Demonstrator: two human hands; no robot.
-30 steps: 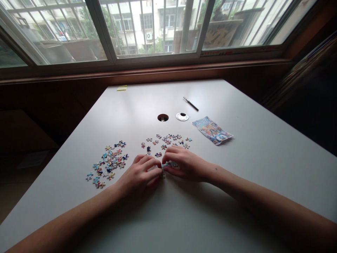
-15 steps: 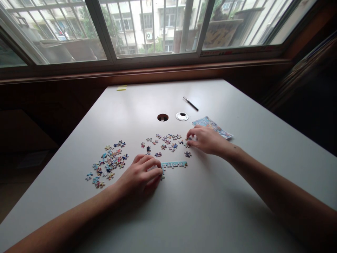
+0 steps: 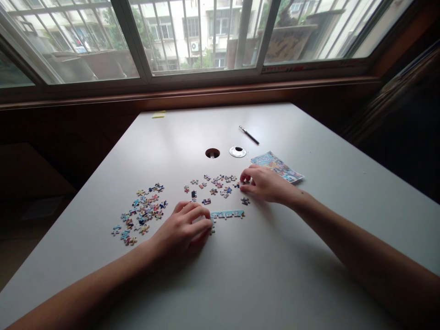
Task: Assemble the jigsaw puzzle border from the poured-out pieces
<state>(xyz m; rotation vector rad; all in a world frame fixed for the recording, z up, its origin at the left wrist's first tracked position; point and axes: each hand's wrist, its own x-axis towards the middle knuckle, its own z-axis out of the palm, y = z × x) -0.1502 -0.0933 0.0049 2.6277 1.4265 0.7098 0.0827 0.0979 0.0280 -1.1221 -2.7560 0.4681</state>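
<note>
My left hand point(image 3: 185, 224) rests on the table with curled fingers on the left end of a joined light-blue puzzle strip point(image 3: 228, 214), covering its corner. A few pieces point(image 3: 212, 230) run down from that corner beside the fingertips. To the right, my right hand point(image 3: 266, 184) is closed, thumb and fingers around a puzzle piece point(image 3: 245, 182), mostly hidden. Loose puzzle pieces point(image 3: 217, 184) lie spread between the hands, with a dark puzzle piece point(image 3: 245, 200) just below the right fingertips.
A larger heap of puzzle pieces point(image 3: 146, 208) lies left of my left hand. Behind my right hand is a colourful picture sheet point(image 3: 275, 165). Farther back are a pen point(image 3: 249, 135), a round silver cover point(image 3: 237, 151) and a cable hole point(image 3: 212, 153) in the white table point(image 3: 261, 275).
My right hand has shifted slightly left and its fingers have drawn closer together at the puzzle piece. The left hand stays at the strip's corner.
</note>
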